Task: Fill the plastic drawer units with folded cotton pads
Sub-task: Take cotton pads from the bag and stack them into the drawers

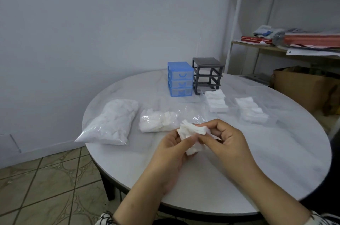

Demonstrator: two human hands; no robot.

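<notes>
We are holding a bunch of cotton pads [191,133] over the near desk [239,178]; both grips are curling on it, left hand [171,153] cupping beneath, right hand [223,137] pinching its top. The clear drawers [252,111] are lying ahead-right, nearer our right hand; the grey frame [207,76] is standing beyond, drawerless.

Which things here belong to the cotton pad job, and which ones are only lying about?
Job: blue drawer unit; grey drawer frame, its drawers out; two clear drawers of pads; sealed pad bag; opened pad bag; pads held by both hands.

Lying about: red books and papers on the shelf; cardboard box.
</notes>
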